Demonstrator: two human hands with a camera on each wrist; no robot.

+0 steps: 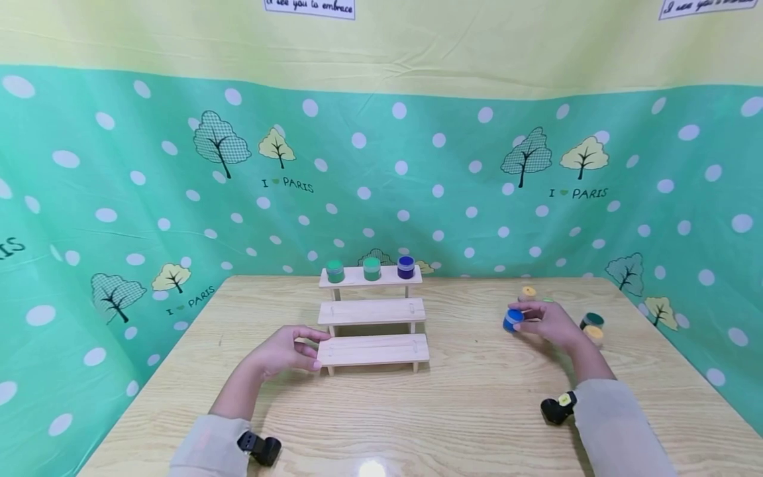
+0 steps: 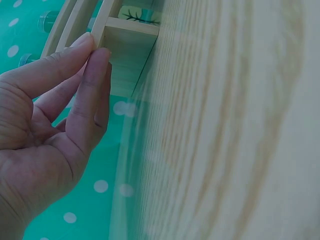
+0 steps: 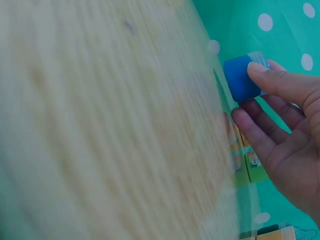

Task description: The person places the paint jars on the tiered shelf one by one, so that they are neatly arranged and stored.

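Note:
A small wooden three-step rack (image 1: 373,350) stands on the table. My left hand (image 1: 286,351) pinches the left end of its lowest step between thumb and fingers, as the left wrist view shows with the hand (image 2: 55,110) at the step's corner. On the top step sit two green paint jars, the left one (image 1: 335,271) and the middle one (image 1: 372,269), and a dark blue jar (image 1: 406,267). Over on the right, my right hand (image 1: 551,323) holds a blue paint jar (image 1: 512,320) between thumb and fingers; whether it touches the table, I cannot tell.
Behind the right hand is a jar with an orange-yellow lid (image 1: 527,293). To its right stand a dark green jar (image 1: 592,321) and another orange-yellow one (image 1: 593,334), partly behind the wrist. A green dotted curtain (image 1: 441,172) hangs along the back of the wooden table (image 1: 381,417).

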